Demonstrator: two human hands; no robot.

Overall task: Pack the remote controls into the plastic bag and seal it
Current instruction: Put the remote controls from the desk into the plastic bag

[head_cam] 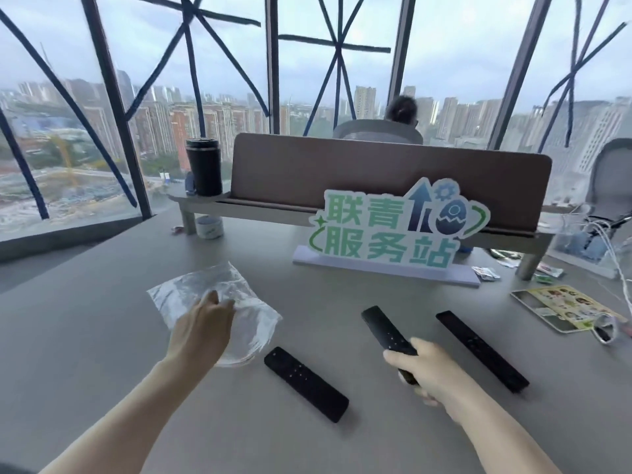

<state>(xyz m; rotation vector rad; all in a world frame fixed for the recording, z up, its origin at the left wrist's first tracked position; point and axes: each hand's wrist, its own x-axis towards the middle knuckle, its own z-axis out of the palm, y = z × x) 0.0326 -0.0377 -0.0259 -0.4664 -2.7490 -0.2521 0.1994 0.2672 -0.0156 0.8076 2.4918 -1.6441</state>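
— On the grey table [102,336], where do your hands sit?

— Your left hand [201,328] lies flat on the clear plastic bag [219,302], fingers loosely spread, pressing rather than pinching. Your right hand [422,367] has its fingers wrapped round the near end of the middle remote [384,328].

— And the others?

— One remote [305,383] lies just right of the bag; another [480,350] lies further right, both untouched.

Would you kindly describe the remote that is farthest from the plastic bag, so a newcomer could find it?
Start at the green-lettered sign standing on the grey desk. In front of it lie three black remotes; the far-right remote is the one nearest the colourful card. Unlike the middle remote, no hand touches it.
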